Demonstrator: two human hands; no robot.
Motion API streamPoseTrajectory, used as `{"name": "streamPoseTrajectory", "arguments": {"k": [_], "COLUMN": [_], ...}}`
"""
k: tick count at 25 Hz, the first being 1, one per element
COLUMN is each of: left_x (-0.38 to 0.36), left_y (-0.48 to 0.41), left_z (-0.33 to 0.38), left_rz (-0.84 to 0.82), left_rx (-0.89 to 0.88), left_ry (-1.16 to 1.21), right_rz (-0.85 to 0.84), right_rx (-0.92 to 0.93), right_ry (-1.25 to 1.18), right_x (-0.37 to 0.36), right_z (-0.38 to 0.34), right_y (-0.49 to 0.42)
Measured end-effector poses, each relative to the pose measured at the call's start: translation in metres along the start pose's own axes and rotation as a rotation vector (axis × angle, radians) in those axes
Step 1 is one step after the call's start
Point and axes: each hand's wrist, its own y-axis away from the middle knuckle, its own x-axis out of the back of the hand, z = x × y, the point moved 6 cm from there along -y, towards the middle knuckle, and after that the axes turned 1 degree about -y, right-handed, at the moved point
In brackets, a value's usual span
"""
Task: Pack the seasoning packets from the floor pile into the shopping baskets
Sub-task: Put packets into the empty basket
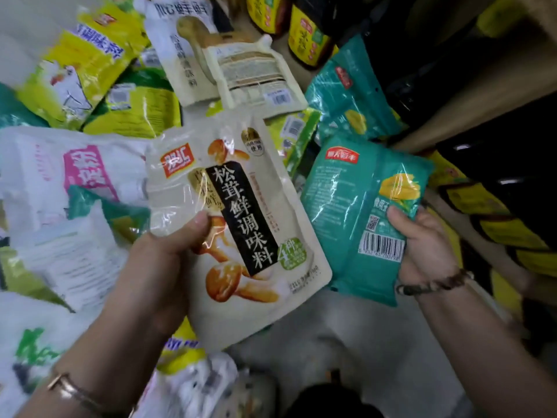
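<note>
Two seasoning packets are up off the floor in the head view, one in each hand. The left hand (162,260) grasps a cream packet (241,224) printed with brown mushrooms and a black band of white characters. Its thumb lies across the packet's front near the left edge, and the fingers are curled round behind, out of sight. The right hand (425,251) grasps a teal packet (355,212) by its right edge, thumb pressed on the face just above the barcode, the other fingers hidden beneath. The two packets sit side by side, the cream one's lower right corner overlapping the teal one's left edge. A thin metal bangle (75,390) circles the left wrist and a beaded bracelet (434,283) the right.

Beyond and to the left of the hands lies the pile (126,116) of packets on the floor. It includes a yellow-green packet (87,61) at upper left and a white packet (75,176) with a pink label just beside the cream one. A cream pouch (250,70) lies back-side up with its barcode showing, and a second teal packet (346,89) rests near the shelf (482,110). Dark bottles (304,37) with yellow labels stand at the top, by the shelf. Bare pale floor (346,336) shows below the held packets.
</note>
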Motion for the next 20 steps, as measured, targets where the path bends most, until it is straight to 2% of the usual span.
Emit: {"name": "streamPoseTrajectory", "arguments": {"k": [7,12,16,20], "left_x": [-0.035,-0.061,-0.105,-0.164], "left_y": [0.134,0.222,0.283,0.341], "left_z": [0.037,0.05,0.035,-0.006], "left_rz": [-0.017,-0.027,-0.098,-0.219], "left_rx": [0.098,0.098,0.095,0.114], "left_ry": [-0.197,-0.322,-0.359,-0.435], "right_rz": [0.166,0.315,0.512,0.687], "right_rx": [-0.016,0.027,-0.005,0.039], "right_ry": [-0.003,-0.033,-0.031,0.066], "right_x": [0.023,0.044,0.086,0.163], "right_z": [-0.071,-0.124,-0.155,-0.188], "right_y": [0.161,0.275,0.347,0.411]}}
